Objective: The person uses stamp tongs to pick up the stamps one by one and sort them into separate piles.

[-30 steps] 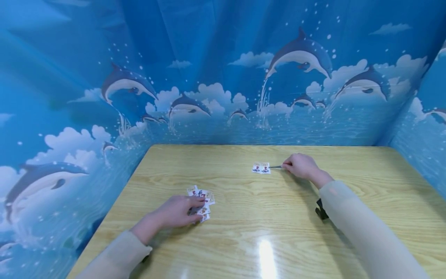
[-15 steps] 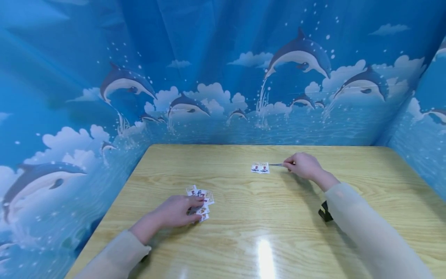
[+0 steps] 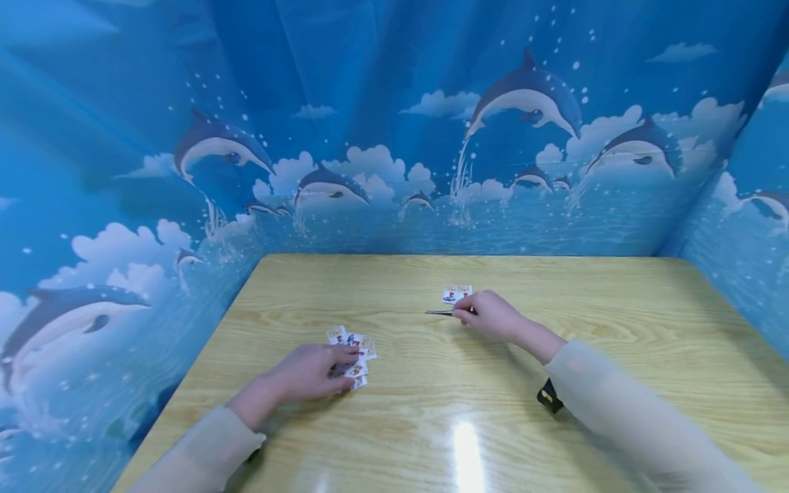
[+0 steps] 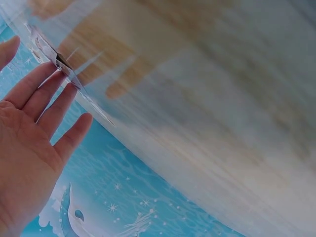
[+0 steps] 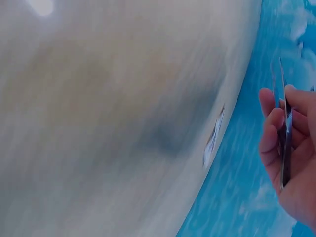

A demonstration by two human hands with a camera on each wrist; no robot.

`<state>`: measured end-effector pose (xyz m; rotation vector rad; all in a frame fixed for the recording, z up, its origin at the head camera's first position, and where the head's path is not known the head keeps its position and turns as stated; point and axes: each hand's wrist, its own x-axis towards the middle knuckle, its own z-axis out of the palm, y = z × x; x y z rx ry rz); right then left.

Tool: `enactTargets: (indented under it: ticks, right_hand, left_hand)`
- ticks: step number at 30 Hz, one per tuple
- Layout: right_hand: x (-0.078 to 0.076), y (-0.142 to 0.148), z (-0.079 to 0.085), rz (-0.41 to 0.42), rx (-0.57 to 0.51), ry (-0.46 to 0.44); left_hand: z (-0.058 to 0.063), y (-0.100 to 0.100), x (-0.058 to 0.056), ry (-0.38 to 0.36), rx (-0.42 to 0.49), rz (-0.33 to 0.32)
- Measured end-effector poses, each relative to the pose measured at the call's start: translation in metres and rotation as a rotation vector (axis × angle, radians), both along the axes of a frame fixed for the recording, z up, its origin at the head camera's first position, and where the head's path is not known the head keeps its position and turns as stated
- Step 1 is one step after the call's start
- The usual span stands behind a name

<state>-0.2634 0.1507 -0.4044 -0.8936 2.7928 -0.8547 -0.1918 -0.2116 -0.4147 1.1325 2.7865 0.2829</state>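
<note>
A small scattered heap of white picture cards (image 3: 356,370) lies on the table, left of centre. My left hand (image 3: 311,372) rests on it, fingers spread and fairly straight, hiding part of the heap; the left wrist view has the fingertips right at the cards (image 4: 74,79). Farther back, my right hand (image 3: 493,316) holds metal tweezers (image 3: 439,313) pointing left. In the right wrist view the tips of the tweezers (image 5: 286,143) stand apart with nothing between them. Just behind that hand, two matching cards (image 3: 457,293) lie side by side, their lower right corner covered.
The wood-grain table (image 3: 394,424) reaches back to a blue dolphin-print curtain (image 3: 370,123), which also runs along the left and right sides. A bright light reflection (image 3: 468,455) shows on the tabletop near the front.
My right hand has drawn the tweezers off the two cards, then moved left and toward me, so they point at the tabletop left of the pair. The left hand stays on the heap.
</note>
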Motion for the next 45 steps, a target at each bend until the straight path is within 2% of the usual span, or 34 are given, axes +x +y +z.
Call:
enactTargets:
  ticks: [6, 13, 26, 38, 45]
  right_hand:
    - [0.009, -0.031, -0.008, 0.111, -0.045, -0.018]
    - [0.016, -0.059, -0.012, 0.171, -0.030, -0.053]
    - [0.017, -0.091, -0.020, 0.225, 0.005, -0.050]
    - [0.013, -0.101, -0.022, 0.232, 0.001, -0.084]
    - [0.012, -0.107, -0.025, 0.231, 0.006, -0.075]
  left_hand:
    - [-0.001, -0.001, 0.000, -0.003, -0.009, 0.003]
    - [-0.003, -0.002, -0.001, -0.004, -0.003, 0.011]
    - [-0.002, -0.002, -0.002, -0.009, 0.002, 0.015]
    - [-0.002, -0.002, -0.001, -0.004, 0.003, 0.010]
    - [-0.003, -0.002, -0.002, 0.004, 0.005, 0.008]
